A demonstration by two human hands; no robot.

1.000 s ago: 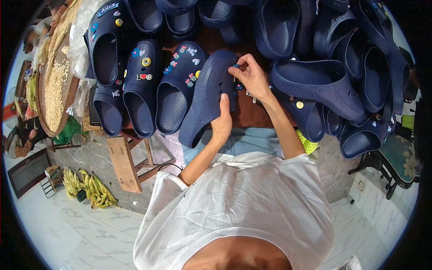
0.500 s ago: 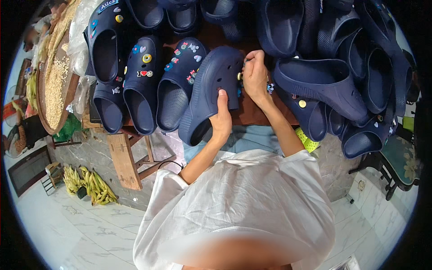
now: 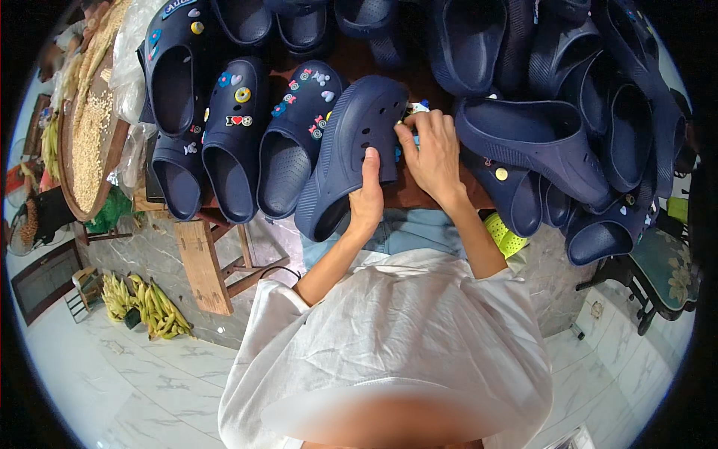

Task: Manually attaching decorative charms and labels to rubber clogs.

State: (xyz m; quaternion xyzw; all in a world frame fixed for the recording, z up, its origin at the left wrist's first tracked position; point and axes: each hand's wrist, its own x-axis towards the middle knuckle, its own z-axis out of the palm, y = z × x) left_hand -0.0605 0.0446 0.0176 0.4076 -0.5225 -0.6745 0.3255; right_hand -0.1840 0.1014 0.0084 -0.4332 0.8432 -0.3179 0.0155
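My left hand (image 3: 366, 196) grips a plain navy foam clog (image 3: 346, 153) by its heel side, thumb pressed on its upper. My right hand (image 3: 429, 148) rests against the clog's right side, fingertips pinching a small light-coloured charm (image 3: 413, 110) at the holes. To the left, two navy clogs (image 3: 233, 135) (image 3: 295, 138) carry several colourful charms. I wear a white shirt.
Many navy clogs (image 3: 538, 138) are piled on a wooden table (image 3: 198, 258) to the right and behind. A round tray of grain (image 3: 90, 142) sits far left. Bananas (image 3: 146, 303) lie on the tiled floor. A chair (image 3: 662, 273) stands at right.
My right hand has slid from the clog's top down its right side. The clog has turned a little in my left hand.
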